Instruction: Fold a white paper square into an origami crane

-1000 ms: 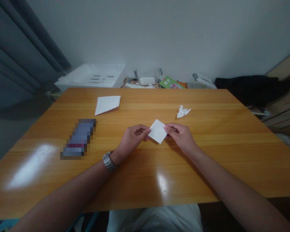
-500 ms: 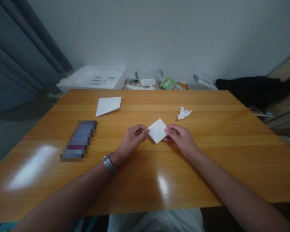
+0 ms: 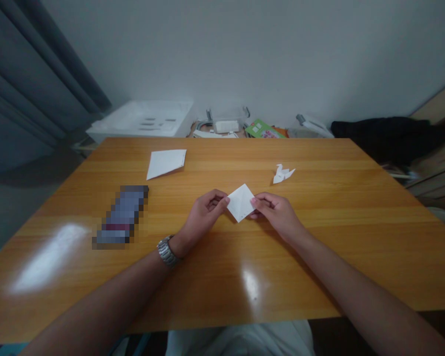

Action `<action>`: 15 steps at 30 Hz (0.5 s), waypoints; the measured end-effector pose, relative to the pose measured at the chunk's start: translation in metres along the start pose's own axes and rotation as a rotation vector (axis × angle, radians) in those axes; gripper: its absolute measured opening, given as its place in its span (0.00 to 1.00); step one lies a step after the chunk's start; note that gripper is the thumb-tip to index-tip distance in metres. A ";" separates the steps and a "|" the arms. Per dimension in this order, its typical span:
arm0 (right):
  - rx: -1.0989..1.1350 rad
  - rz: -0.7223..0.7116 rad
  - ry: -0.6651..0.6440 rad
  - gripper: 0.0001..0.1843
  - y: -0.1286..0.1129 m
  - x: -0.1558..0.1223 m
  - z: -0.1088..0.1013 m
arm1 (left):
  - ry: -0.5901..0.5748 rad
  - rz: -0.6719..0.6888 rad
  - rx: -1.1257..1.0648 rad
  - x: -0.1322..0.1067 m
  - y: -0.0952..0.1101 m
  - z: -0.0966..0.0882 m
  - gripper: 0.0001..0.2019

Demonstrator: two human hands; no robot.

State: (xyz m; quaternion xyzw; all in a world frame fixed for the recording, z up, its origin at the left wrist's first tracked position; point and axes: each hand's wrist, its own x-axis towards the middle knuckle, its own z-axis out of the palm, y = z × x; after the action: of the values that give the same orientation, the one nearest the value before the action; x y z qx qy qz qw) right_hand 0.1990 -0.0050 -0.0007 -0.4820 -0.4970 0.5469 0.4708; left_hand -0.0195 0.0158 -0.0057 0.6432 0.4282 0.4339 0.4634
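Left hand [image 3: 206,211] and right hand [image 3: 278,211] clamp opposite corners of the square [image 3: 241,203], likely to hold it flat; the bird [image 3: 282,175] sits toward the bench [image 3: 356,212]'s far edge, apparently for clearance.

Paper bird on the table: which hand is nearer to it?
Right: the right hand is just below the paper bird in view; the left hand is farther, below and left.
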 end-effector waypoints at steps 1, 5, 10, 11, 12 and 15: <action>0.000 0.003 -0.006 0.21 0.000 0.000 0.000 | 0.001 -0.005 -0.007 0.000 0.000 0.000 0.15; 0.021 0.025 -0.010 0.22 0.001 0.000 0.001 | 0.008 -0.031 -0.023 0.000 0.000 0.000 0.16; 0.049 0.039 -0.026 0.22 0.001 -0.001 0.002 | 0.017 -0.032 -0.027 0.001 -0.001 0.000 0.16; 0.051 0.040 -0.027 0.22 0.001 -0.001 0.002 | 0.016 -0.032 -0.029 0.001 -0.002 0.000 0.16; 0.052 0.040 -0.028 0.22 0.001 -0.001 0.001 | 0.014 -0.035 -0.030 0.001 -0.003 0.000 0.16; 0.054 0.046 -0.032 0.22 0.002 0.000 0.000 | 0.016 -0.038 -0.028 0.001 -0.005 0.000 0.17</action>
State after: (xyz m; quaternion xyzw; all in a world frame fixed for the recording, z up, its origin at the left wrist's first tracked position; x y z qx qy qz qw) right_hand 0.1986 -0.0057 -0.0027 -0.4715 -0.4785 0.5783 0.4629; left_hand -0.0199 0.0178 -0.0101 0.6248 0.4378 0.4359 0.4774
